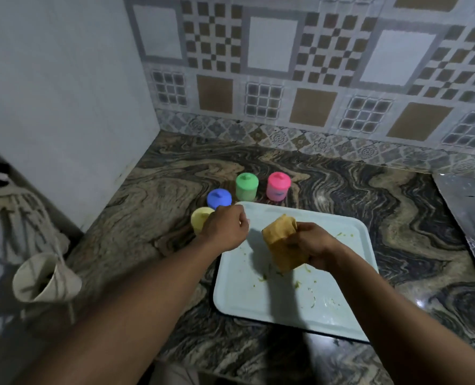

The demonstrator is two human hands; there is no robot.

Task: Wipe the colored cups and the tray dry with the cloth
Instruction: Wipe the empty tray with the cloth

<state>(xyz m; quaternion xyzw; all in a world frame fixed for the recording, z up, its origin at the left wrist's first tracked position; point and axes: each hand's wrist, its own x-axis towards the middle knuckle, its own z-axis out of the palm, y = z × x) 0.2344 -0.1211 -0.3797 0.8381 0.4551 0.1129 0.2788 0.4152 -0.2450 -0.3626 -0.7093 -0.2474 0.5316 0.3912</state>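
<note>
A pale blue tray (328, 298) lies on the marble counter, flecked with green smears. My right hand (314, 245) is above the tray and grips a folded tan cloth (282, 245). My left hand (226, 227) hovers over the tray's far left corner with its fingers curled shut, nothing visibly in them. It partly covers a yellow cup (200, 218). Behind it stand a blue cup (219, 198), a green cup (246, 186) and a pink cup (278, 186), all upside down on the counter, off the tray.
The counter (152, 218) meets a plain wall on the left and a tiled wall behind. A shiny metal sheet (469, 212) lies at the right edge. A beige cloth bag (44, 276) hangs beside the counter's left edge.
</note>
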